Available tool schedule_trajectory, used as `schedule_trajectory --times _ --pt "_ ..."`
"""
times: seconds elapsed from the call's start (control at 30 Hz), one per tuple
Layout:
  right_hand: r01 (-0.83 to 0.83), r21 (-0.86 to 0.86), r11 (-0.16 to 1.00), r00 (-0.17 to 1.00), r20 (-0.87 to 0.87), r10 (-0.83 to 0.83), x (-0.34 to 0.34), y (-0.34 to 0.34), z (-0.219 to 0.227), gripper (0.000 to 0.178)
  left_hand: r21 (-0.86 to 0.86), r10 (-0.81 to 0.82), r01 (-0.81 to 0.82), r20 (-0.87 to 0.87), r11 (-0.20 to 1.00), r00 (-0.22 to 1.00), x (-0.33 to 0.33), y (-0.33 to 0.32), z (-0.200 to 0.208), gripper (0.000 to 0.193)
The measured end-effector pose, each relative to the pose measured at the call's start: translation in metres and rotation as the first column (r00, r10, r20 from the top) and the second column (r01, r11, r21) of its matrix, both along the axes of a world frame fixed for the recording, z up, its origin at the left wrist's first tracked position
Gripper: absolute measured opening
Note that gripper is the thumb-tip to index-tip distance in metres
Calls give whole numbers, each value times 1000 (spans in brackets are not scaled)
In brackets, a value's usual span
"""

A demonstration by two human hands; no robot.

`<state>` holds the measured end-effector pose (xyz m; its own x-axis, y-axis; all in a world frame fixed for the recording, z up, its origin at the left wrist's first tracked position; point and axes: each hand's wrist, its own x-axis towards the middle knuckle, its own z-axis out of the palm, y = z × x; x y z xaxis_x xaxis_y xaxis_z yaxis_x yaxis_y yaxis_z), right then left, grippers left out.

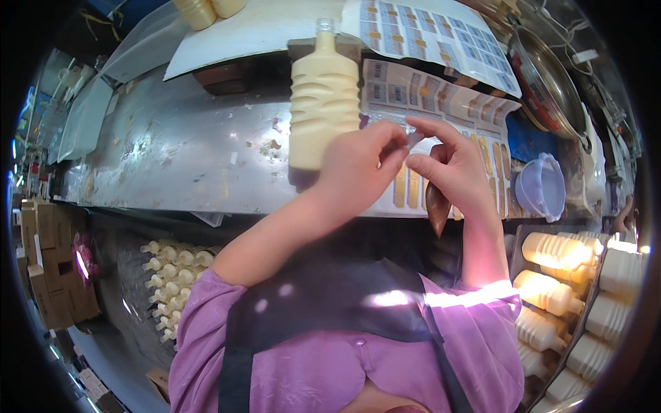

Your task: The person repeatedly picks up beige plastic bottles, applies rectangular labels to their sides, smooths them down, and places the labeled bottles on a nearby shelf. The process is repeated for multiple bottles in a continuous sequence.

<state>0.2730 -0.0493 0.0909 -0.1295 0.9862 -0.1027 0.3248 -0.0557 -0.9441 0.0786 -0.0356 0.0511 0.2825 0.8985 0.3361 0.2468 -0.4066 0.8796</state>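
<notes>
My left hand (pixel 363 162) is closed, its fingertips pinching a small pale piece (pixel 414 140), too small to make out well. Close beside it, my right hand (pixel 458 165) has thumb and index finger spread, the index fingertip near that piece. Below the right palm a brown pointed object (pixel 437 212) shows; whether the hidden fingers grip it I cannot tell. A ribbed clear bottle (pixel 325 96) of pale yellow liquid lies left of my hands, uncapped, neck pointing away. Under and beyond the hands spread label sheets (pixel 434 93), some with gold strips (pixel 413 187).
The metal table (pixel 206 155) reaches left. More labels (pixel 441 34) lie on a white board (pixel 275 27) at the back. At right stand a lilac basket (pixel 540 186) and a metal pan (pixel 551 76). Filled bottles (pixel 547 292) lie lower right; several more (pixel 172 275) are lower left.
</notes>
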Motion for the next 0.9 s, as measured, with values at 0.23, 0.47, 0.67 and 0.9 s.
schedule_trajectory --times 0.23,0.47,0.67,0.9 --pt "-121 -101 987 992 -56 116 -37 38 14 12 -260 -35 7 -104 966 994 -54 6 25 24" --pt "34 54 998 982 -188 -23 -84 85 -6 15 -405 193 -77 254 911 948 -100 65 17 16" --pt "212 132 968 965 -183 -186 -103 114 -37 24 -461 322 -178 257 870 911 -103 107 -8 17" --pt "241 44 969 960 -158 -232 -101 118 -29 18 -549 386 -87 457 832 801 -98 111 -24 21"
